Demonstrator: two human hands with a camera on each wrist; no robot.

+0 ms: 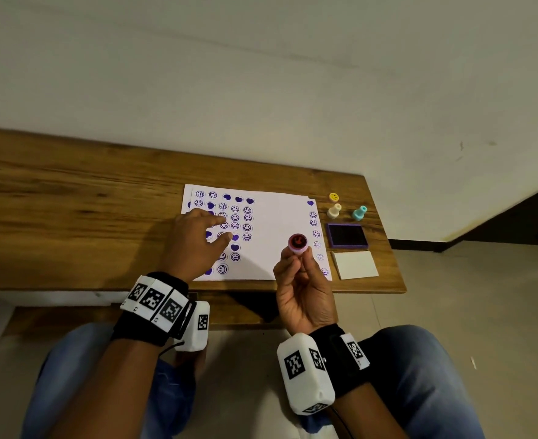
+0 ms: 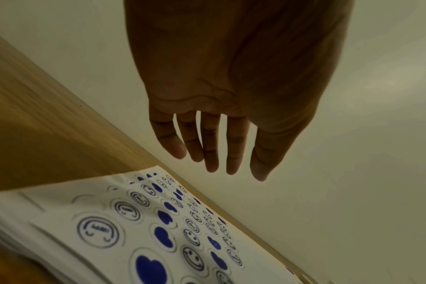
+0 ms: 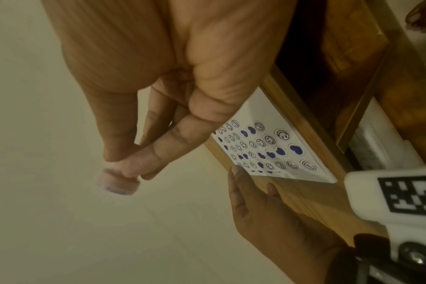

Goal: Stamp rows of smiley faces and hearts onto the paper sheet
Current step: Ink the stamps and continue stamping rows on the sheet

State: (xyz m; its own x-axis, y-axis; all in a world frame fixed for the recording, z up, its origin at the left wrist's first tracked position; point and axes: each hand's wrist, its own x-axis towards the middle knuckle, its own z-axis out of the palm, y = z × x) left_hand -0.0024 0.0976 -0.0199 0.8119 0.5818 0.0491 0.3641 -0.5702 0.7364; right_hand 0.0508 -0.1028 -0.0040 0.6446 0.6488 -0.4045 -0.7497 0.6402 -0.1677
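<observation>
In the middle of the head view, the paper sheet (image 1: 271, 236) is held flat on the wooden table (image 1: 71, 198) by the left hand (image 1: 198, 242) with relaxed fingers, while a pink stamp (image 1: 297, 243) is pinched, face up, in the right hand (image 1: 302, 286). In the left wrist view, straight fingers (image 2: 209, 146) are seen above the printed rows. At the lower left of the right wrist view the stamp is seen gripped by the fingertips (image 3: 134, 163); its face seems to be checked, so it must next be turned down over a free place.

Black wristbands (image 1: 153, 324) carry white camera boxes (image 1: 305, 373) printed with black square codes; blue jeans (image 1: 419, 375) below.
</observation>
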